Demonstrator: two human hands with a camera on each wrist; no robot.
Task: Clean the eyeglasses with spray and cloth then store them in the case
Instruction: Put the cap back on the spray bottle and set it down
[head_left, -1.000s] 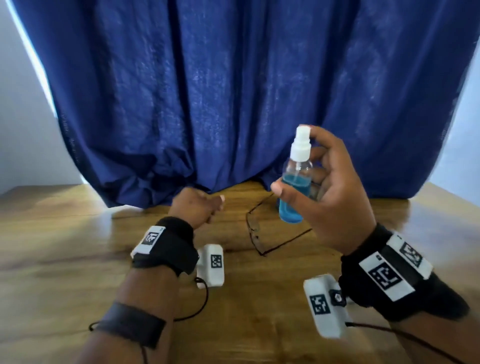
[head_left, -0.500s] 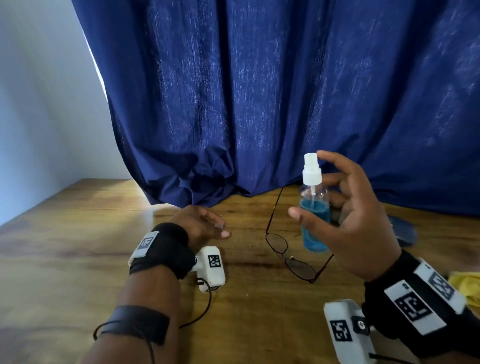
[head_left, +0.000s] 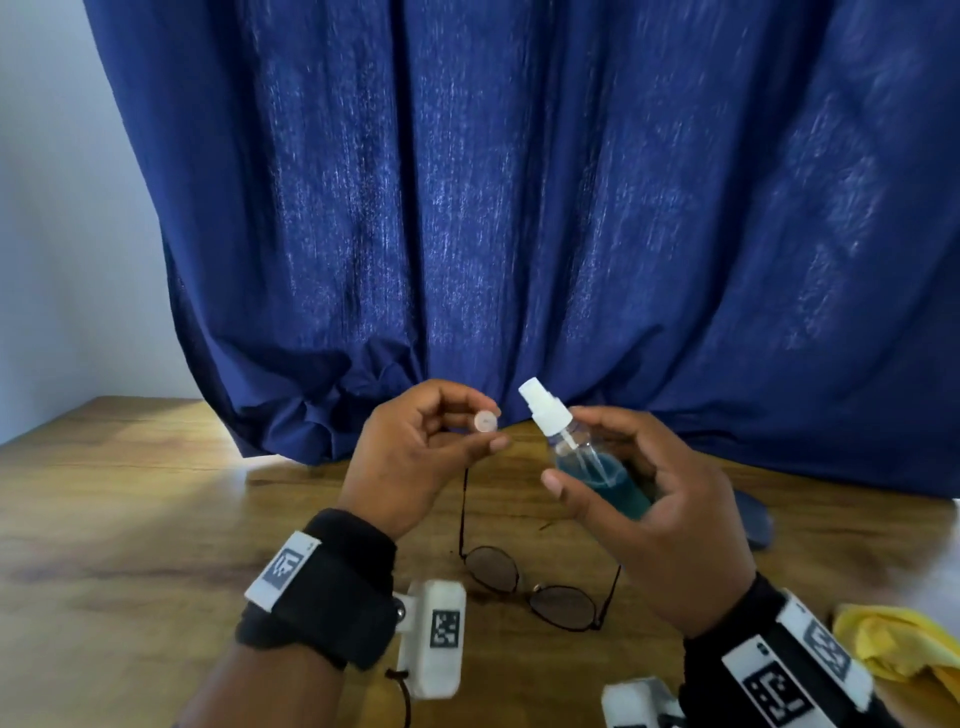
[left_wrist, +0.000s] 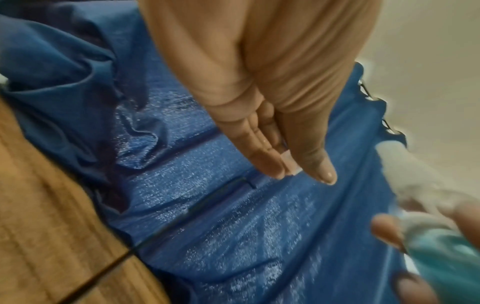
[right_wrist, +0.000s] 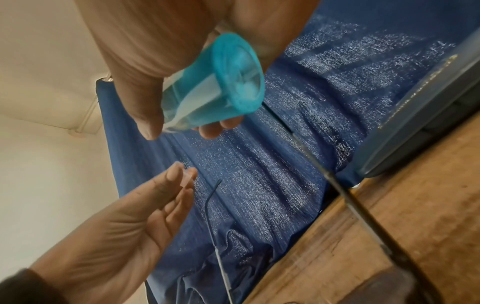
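My right hand grips a clear spray bottle of blue liquid, held above the table and tilted so its white nozzle points up and left. Just left of the nozzle, my left hand pinches a small clear cap between thumb and fingers. The right wrist view shows the bottle's base and the cap in the left fingertips. Thin dark-framed eyeglasses lie on the wooden table below both hands, temples unfolded. A dark blue case lies behind my right hand. A yellow cloth lies at the right edge.
A dark blue curtain hangs behind the table and bunches on its far edge. A pale wall is at the left. Bare wood stretches to the left of my left forearm.
My left hand has risen from the table to the bottle's nozzle and now pinches the clear cap. The bottle has tilted to the left.
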